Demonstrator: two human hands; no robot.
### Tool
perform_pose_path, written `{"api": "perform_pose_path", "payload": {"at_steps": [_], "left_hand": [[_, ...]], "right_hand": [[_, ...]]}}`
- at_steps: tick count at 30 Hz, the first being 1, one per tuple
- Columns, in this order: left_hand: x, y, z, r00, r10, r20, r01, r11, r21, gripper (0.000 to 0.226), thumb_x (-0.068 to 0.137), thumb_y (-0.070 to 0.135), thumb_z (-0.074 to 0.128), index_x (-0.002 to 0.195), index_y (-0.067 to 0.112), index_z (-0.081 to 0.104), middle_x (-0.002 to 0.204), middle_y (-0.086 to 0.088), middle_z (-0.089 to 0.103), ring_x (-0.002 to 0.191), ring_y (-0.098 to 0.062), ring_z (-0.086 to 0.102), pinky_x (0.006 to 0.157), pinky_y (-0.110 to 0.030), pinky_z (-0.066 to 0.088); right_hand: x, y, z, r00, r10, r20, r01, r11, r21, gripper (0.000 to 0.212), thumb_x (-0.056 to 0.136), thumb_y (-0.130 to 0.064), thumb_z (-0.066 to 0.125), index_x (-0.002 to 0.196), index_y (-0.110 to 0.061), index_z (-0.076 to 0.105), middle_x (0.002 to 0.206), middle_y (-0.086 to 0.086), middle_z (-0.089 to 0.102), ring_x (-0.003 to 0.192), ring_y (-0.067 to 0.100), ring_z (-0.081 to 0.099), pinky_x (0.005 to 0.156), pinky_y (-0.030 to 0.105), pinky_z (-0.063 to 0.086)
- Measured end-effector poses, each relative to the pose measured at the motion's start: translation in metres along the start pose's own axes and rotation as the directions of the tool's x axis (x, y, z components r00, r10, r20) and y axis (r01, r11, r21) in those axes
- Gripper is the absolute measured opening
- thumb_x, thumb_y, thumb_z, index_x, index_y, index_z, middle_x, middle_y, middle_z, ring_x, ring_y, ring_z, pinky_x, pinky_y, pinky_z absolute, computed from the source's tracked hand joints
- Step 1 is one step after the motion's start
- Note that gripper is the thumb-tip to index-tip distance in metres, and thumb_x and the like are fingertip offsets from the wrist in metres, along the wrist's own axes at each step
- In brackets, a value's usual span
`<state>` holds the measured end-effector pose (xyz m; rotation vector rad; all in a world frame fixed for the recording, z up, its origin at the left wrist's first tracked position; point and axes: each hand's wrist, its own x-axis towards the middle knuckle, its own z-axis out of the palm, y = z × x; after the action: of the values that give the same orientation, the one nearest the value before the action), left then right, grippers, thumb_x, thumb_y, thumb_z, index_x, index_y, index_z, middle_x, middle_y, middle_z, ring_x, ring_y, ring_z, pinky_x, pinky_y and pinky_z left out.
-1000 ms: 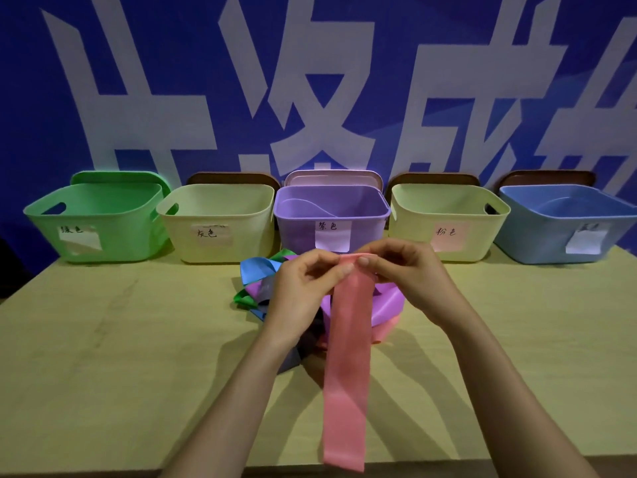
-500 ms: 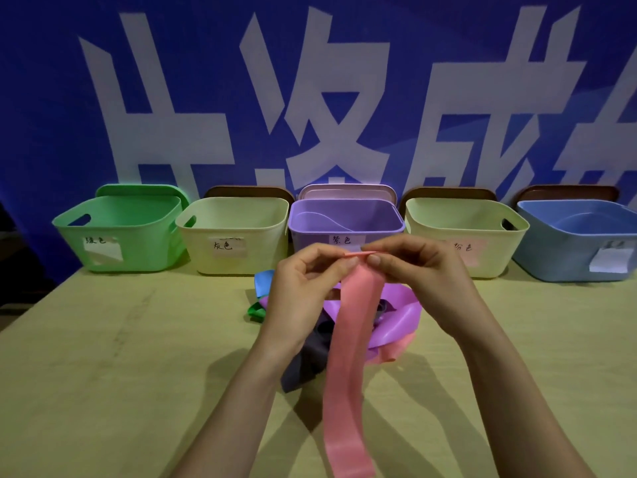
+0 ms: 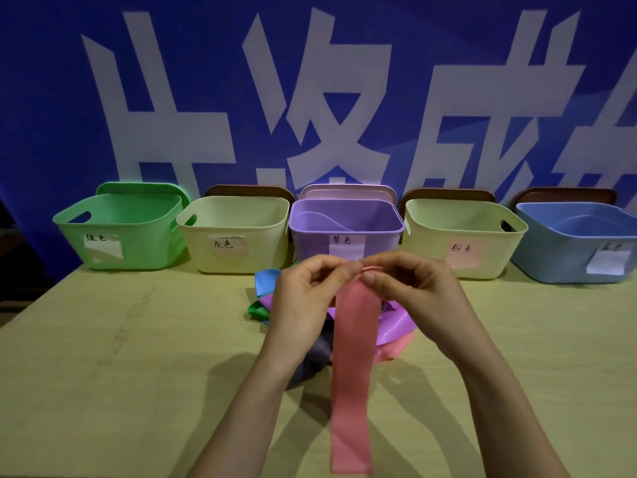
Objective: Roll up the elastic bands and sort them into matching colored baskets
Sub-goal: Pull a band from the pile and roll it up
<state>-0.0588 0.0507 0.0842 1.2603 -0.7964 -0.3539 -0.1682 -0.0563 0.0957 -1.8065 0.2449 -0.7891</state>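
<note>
A blue banner (image 3: 344,108) with large white characters is hung behind a pale wooden table (image 3: 103,339). Along its far edge five labelled baskets are lined up: a green basket (image 3: 138,250) at 10 o'clock, a purple basket (image 3: 310,243) at 12, a blue basket (image 3: 558,257) at 2, with cream ones between. At centre, the top end of a pink band (image 3: 353,357) is pinched by the left hand (image 3: 303,298) and right hand (image 3: 417,291), and it hangs toward 6 o'clock over a heap of bands (image 3: 393,326)
</note>
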Motion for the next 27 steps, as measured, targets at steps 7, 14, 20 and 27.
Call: {"api": "perform_pose_path", "payload": {"at_steps": [7, 14, 20, 27], "left_hand": [[-0.004, -0.002, 0.002, 1.0, -0.011, 0.003, 0.011, 1.0, 0.019, 0.007, 0.083, 0.014, 0.07, 0.078, 0.017, 0.073, 0.076, 0.0, 0.074, 0.075, -0.012, 0.068, 0.071, -0.024, 0.055], [-0.008, -0.003, 0.003, 0.999, -0.023, 0.029, 0.023, 1.0, -0.012, 0.005, 0.082, 0.009, 0.07, 0.08, 0.013, 0.072, 0.074, 0.002, 0.073, 0.072, -0.008, 0.067, 0.066, -0.02, 0.052], [-0.007, -0.002, 0.001, 0.998, 0.002, 0.065, 0.0, 0.999, -0.038, 0.007, 0.08, 0.008, 0.072, 0.084, 0.013, 0.071, 0.08, -0.001, 0.073, 0.079, -0.012, 0.068, 0.074, -0.023, 0.054], [-0.004, -0.006, 0.004, 0.992, -0.068, 0.108, 0.084, 0.984, -0.156, 0.02, 0.076, 0.006, 0.071, 0.095, 0.01, 0.065, 0.091, -0.007, 0.072, 0.087, -0.014, 0.068, 0.077, -0.02, 0.053]], "right_hand": [[-0.006, -0.003, -0.001, 0.997, 0.051, -0.057, -0.052, 0.999, -0.007, 0.013, 0.087, -0.015, 0.063, 0.081, -0.017, 0.075, 0.076, 0.0, 0.074, 0.07, 0.007, 0.067, 0.067, 0.022, 0.056], [-0.012, -0.002, -0.001, 0.99, -0.008, -0.138, 0.003, 0.999, -0.032, 0.012, 0.083, -0.007, 0.068, 0.083, -0.016, 0.075, 0.077, -0.002, 0.074, 0.072, 0.009, 0.068, 0.067, 0.021, 0.055], [-0.012, -0.003, 0.003, 0.984, -0.027, -0.177, 0.039, 0.997, 0.06, 0.017, 0.075, 0.002, 0.073, 0.079, -0.014, 0.072, 0.073, -0.003, 0.073, 0.07, 0.008, 0.068, 0.066, 0.016, 0.052], [-0.014, -0.001, 0.002, 0.976, -0.003, -0.218, 0.042, 0.984, 0.172, 0.018, 0.067, 0.006, 0.075, 0.078, -0.008, 0.069, 0.072, 0.0, 0.072, 0.07, 0.009, 0.067, 0.065, 0.018, 0.053]]}}
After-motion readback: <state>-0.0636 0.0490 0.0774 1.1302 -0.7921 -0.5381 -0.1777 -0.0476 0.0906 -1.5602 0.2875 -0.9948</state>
